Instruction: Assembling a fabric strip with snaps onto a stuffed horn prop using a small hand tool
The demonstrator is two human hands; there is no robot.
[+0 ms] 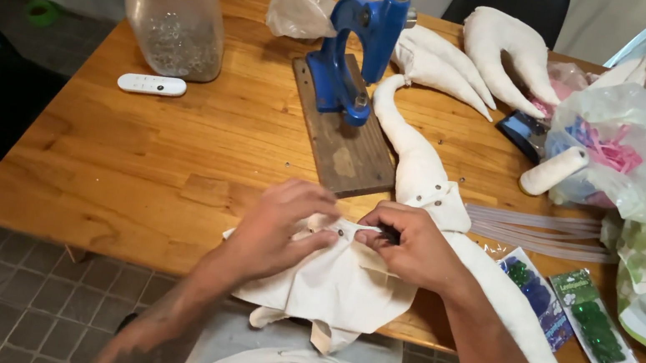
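Observation:
A piece of cream fabric (329,288) lies at the table's near edge and hangs over it. My left hand (279,222) pinches its upper edge from the left. My right hand (407,240) grips the same edge from the right, with a small dark item between its fingers. Small metal snaps dot the edge between my hands. A long stuffed cream fabric tube (419,157) runs from the blue hand press (355,51) past my right hand and under my right forearm.
The press stands on a dark wooden board (348,155). A clear glass jar (172,9) and a white remote (151,84) sit at the back left. More stuffed cream shapes (501,51), plastic bags (618,147), a thread spool (552,170), white straps and green bead packets (594,321) crowd the right.

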